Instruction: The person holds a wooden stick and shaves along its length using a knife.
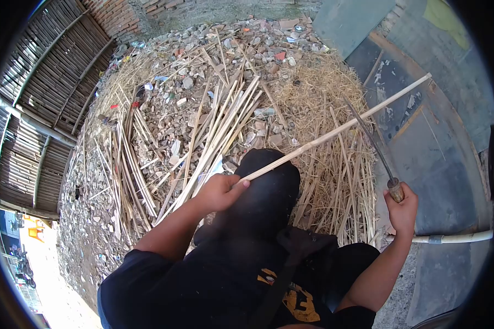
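A long pale bamboo strip (335, 133) runs diagonally from the centre up to the right, crossing over a dark-clad knee. Its lower end is in my left hand (220, 192), whose fingers are closed round it. On the right, my right hand (402, 208) grips the wooden handle of a knife (374, 143). The long, dark, narrow blade points up and to the left, and its upper part overlaps the strip in view; whether they touch I cannot tell.
Split bamboo strips (220, 131) lie in a bundle ahead, with more strips (127, 159) to the left. Shavings (329, 181) cover the rubble right of the knee. Grey panels (450, 175) stand at the right, a bamboo wall (49, 60) at the left.
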`<state>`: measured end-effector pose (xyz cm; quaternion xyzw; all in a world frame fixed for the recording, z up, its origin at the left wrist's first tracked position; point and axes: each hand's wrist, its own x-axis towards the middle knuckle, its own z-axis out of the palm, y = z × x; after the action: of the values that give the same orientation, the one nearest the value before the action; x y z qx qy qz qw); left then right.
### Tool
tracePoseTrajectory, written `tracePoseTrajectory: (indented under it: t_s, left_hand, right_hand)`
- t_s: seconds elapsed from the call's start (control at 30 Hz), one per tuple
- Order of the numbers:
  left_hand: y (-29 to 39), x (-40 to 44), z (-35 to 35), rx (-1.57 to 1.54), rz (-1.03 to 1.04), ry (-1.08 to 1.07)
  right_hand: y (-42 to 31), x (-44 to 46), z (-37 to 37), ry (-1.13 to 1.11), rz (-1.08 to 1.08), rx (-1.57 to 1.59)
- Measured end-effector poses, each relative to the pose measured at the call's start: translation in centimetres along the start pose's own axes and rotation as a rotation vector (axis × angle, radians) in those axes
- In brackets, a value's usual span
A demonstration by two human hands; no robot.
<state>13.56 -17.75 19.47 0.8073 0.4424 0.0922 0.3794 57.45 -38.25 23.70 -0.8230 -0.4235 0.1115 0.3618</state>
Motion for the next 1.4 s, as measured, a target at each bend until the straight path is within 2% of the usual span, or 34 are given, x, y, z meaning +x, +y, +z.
tracePoseTrajectory:
  t_s: [0.47,0.77,1.4]
  left_hand:
    - [-0.4,0.2,0.7,-0.019,-0.044,0.004]
    - [-0.6,0.4,0.7,0.079,0.01,0.018]
    - [-0.7,0.3,0.8,0.063,0.036,0.042]
  right_hand:
    - [1.3,0.1,-1.2,0.078,0.007,0.026]
    - [1.7,0.1,-1.3,0.101,0.021,0.04]
    - [1.0,-0.1,-1.6,0.095,0.035,0.011]
